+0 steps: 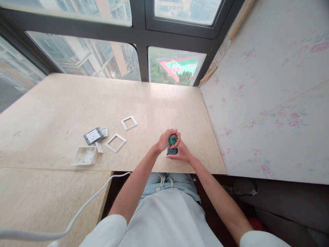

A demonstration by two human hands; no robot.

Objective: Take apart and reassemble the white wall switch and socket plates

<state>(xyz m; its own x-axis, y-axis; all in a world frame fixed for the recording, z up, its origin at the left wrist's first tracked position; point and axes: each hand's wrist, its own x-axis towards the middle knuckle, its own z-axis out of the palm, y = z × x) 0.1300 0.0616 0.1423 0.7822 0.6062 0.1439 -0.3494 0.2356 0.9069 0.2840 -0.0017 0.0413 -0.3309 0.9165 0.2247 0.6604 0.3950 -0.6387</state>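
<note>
My left hand [166,140] is closed around the green and black handle of a screwdriver [173,139], seen from its butt end. Below the handle, a small dark grey switch module [172,151] with a white edge is gripped by my right hand [183,152]. The screwdriver stands over the module; its tip is hidden by my fingers. To the left on the counter lie two white square frames [116,143], one behind the other. Farther left are a grey-backed wall socket [93,136] and an open white mounting box [83,155].
Small white pieces [99,148] lie beside the box and socket. A white cable [84,206] curves across the lower left. The counter [159,103] meets a dark-framed window [144,41] at the back and a flowered wall [257,103] on the right.
</note>
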